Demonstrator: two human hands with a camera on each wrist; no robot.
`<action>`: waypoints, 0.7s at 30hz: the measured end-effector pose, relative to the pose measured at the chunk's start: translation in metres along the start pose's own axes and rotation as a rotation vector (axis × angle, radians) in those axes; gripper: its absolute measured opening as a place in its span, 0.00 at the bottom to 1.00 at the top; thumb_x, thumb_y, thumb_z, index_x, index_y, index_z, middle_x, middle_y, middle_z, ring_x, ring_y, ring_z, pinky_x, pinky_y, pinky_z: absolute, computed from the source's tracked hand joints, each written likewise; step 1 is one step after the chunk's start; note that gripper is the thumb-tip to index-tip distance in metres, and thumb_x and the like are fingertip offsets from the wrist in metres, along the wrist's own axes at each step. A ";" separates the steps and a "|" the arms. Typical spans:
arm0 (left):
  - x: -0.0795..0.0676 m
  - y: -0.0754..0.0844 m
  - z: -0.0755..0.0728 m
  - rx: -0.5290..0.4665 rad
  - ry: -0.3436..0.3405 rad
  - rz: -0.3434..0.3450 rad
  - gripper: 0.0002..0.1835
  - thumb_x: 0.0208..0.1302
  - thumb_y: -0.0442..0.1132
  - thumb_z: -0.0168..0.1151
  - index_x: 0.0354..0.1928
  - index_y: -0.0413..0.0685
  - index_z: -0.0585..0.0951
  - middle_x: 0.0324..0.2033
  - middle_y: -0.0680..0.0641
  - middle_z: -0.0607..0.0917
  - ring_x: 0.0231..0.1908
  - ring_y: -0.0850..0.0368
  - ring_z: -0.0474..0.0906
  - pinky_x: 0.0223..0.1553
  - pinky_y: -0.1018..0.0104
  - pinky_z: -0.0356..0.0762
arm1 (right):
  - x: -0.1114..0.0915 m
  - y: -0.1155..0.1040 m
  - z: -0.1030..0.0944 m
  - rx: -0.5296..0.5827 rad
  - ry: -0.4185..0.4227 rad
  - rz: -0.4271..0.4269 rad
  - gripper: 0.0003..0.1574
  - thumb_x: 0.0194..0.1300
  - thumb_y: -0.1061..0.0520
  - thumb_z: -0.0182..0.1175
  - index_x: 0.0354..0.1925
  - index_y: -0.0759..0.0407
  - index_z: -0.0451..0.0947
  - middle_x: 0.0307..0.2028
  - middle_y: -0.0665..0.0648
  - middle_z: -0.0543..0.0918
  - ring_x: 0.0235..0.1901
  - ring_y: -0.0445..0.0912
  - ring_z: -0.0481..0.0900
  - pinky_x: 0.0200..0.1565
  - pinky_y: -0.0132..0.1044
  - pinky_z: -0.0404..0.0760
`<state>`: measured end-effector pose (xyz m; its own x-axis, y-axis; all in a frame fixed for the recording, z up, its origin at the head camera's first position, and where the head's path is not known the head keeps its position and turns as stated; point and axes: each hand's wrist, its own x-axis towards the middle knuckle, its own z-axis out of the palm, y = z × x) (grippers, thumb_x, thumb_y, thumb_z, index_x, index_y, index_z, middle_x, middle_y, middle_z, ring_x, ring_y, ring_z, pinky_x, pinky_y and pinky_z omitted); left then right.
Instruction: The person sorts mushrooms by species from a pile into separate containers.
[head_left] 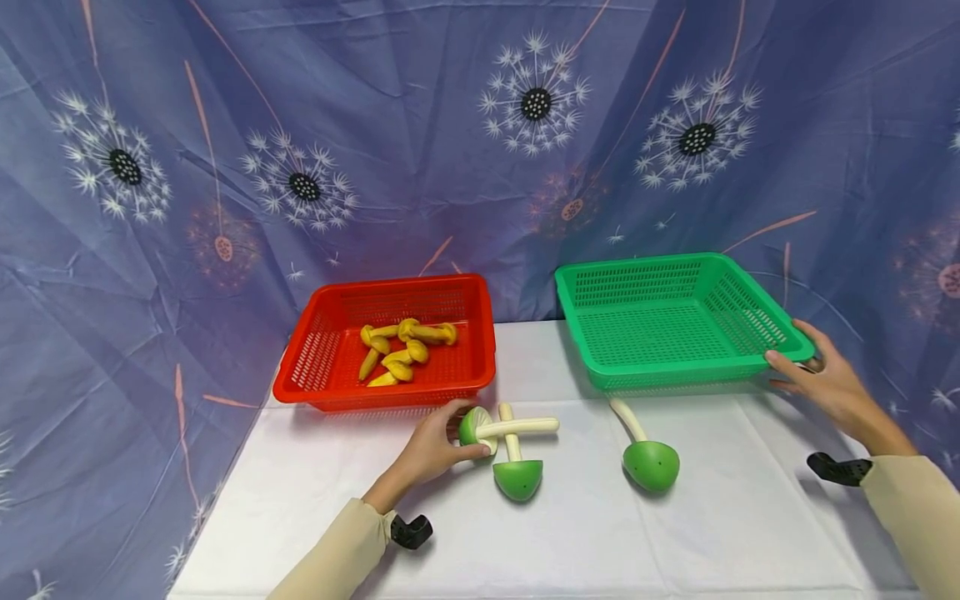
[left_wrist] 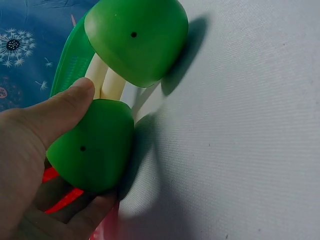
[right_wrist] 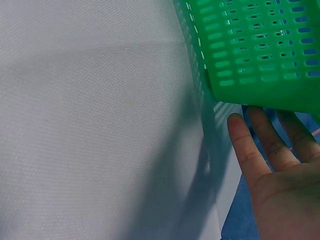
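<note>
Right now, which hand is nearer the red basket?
Left hand, just in front of the red basket; the right hand is well to its right, at the green basket.

green-capped mushroom sideways, pale stem rightward; slotted green basket farther right

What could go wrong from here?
Lifting the held mushroom with the left hand might nudge the lower mushroom, since their stems cross.

The right hand has only one corner of the green basket, so a pull might swing or tip it.

That corner sits near the table's edge, so the basket could slip off if pushed outward.
</note>
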<state>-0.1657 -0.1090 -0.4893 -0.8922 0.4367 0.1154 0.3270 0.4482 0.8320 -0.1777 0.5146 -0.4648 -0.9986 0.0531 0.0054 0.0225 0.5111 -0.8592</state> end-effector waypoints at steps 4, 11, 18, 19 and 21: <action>0.000 0.003 -0.001 0.013 0.006 -0.006 0.38 0.52 0.44 0.83 0.65 0.42 0.77 0.53 0.45 0.85 0.50 0.51 0.84 0.54 0.55 0.82 | -0.001 0.000 -0.002 0.026 -0.004 -0.007 0.55 0.78 0.53 0.57 0.81 0.26 0.30 0.49 0.39 0.73 0.42 0.40 0.88 0.43 0.37 0.87; -0.001 0.010 -0.001 0.048 0.031 0.039 0.37 0.50 0.45 0.84 0.62 0.43 0.80 0.49 0.44 0.86 0.46 0.48 0.85 0.50 0.52 0.84 | -0.002 -0.001 -0.002 0.027 -0.004 -0.007 0.56 0.78 0.52 0.57 0.81 0.28 0.29 0.45 0.31 0.74 0.41 0.42 0.89 0.42 0.33 0.86; -0.004 0.032 -0.005 0.193 0.044 0.173 0.37 0.48 0.49 0.85 0.59 0.44 0.82 0.43 0.50 0.88 0.39 0.57 0.84 0.40 0.60 0.86 | -0.002 0.000 -0.001 0.007 -0.002 -0.006 0.56 0.78 0.51 0.58 0.81 0.29 0.29 0.49 0.43 0.74 0.42 0.41 0.88 0.43 0.36 0.87; -0.004 0.037 -0.006 0.215 0.042 0.193 0.37 0.48 0.50 0.85 0.60 0.45 0.82 0.43 0.51 0.88 0.38 0.59 0.83 0.40 0.61 0.85 | -0.002 0.000 -0.001 0.002 -0.001 -0.007 0.56 0.78 0.51 0.57 0.81 0.28 0.29 0.51 0.47 0.73 0.42 0.40 0.88 0.43 0.37 0.87; -0.002 0.049 -0.010 0.249 0.037 0.239 0.36 0.48 0.50 0.85 0.59 0.45 0.82 0.42 0.54 0.87 0.38 0.62 0.81 0.40 0.62 0.84 | -0.001 0.001 0.000 -0.005 -0.001 -0.007 0.56 0.78 0.51 0.57 0.81 0.28 0.28 0.54 0.54 0.72 0.42 0.39 0.87 0.43 0.38 0.87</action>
<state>-0.1506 -0.0958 -0.4433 -0.7906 0.5257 0.3140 0.5897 0.5157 0.6215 -0.1763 0.5151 -0.4651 -0.9988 0.0488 0.0107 0.0160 0.5154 -0.8568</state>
